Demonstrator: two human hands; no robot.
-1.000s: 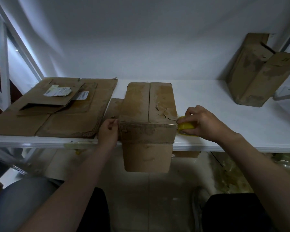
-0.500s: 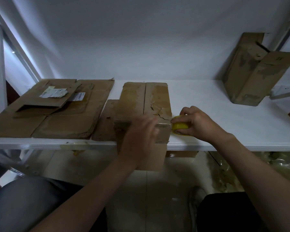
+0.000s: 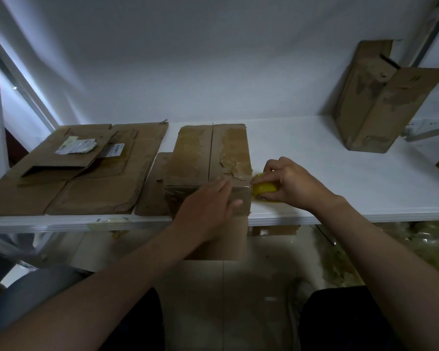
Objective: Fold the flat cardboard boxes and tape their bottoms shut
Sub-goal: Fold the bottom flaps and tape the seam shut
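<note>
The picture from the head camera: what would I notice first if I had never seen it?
First, the box in the middle, hanging over the front edge of the white shelf, with the left hand flat on its near end. Next, the yellow tape roll that the right hand holds at the box's right corner. Then the flat cardboard on the left, and another folded box standing far right.
</note>
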